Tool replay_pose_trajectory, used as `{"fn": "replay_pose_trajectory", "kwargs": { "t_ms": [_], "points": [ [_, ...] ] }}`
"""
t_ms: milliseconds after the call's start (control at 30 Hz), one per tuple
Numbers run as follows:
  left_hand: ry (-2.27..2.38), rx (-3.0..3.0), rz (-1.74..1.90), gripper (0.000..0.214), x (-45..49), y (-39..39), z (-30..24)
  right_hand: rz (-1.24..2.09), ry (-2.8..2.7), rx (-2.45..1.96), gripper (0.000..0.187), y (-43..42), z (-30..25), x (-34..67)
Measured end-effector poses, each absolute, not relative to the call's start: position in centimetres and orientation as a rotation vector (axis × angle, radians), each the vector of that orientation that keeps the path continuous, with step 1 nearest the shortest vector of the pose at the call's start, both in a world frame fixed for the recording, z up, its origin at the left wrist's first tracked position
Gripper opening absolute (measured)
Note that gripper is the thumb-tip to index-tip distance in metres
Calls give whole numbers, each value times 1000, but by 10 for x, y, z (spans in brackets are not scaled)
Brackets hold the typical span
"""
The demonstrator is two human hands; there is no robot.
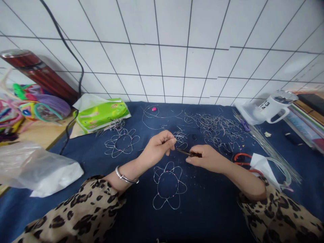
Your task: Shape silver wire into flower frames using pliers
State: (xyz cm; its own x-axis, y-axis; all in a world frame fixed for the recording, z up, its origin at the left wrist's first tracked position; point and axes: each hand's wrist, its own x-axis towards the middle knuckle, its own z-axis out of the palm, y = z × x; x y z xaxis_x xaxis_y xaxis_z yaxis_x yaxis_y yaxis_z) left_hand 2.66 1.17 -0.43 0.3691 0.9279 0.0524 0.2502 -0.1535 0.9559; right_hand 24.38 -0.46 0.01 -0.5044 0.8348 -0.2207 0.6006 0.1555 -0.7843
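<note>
In the middle of the head view, my left hand (162, 143) is closed in a pinch; a thin wire seems to stick out at its fingertips, but the grip itself is hidden. My right hand (209, 158) is wrapped round dark-handled pliers (186, 152), whose tips point left toward the left fingertips, a small gap away. Below the hands lies a flower-shaped wire frame (178, 182) with pink beads on its ring. Left of my left hand rests a similar wire flower (131, 143). Small wire pieces (180, 135) lie just behind the fingers.
A tangle of wire loops (220, 126) spreads at the back right, near long straight wires (275, 152). Orange-handled scissors (243, 155) and a white mug (274, 108) are on the right. A green tissue pack (103, 114), plastic bag (58, 168) and black cable (80, 77) are on the left.
</note>
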Motion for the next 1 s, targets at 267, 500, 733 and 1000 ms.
{"fn": "replay_pose_trajectory", "kwargs": {
  "t_ms": [267, 500, 733, 1000],
  "points": [
    [1131, 1825, 594, 17, 25, 14, -1, 1231, -1793, -1373, 25, 1, -2, 248],
    [1059, 1905, 412, 17, 29, 7, 0, 1423, -1788, -1331, 28, -9, -3, 238],
    [930, 1810, 506, 15, 29, 9, 1, 1582, -1664, -1268, 21, -13, -7, 234],
    [1150, 2110, 432, 14, 30, 7, 4, 1512, -1663, -1314, 24, -15, -6, 232]
  ]
}}
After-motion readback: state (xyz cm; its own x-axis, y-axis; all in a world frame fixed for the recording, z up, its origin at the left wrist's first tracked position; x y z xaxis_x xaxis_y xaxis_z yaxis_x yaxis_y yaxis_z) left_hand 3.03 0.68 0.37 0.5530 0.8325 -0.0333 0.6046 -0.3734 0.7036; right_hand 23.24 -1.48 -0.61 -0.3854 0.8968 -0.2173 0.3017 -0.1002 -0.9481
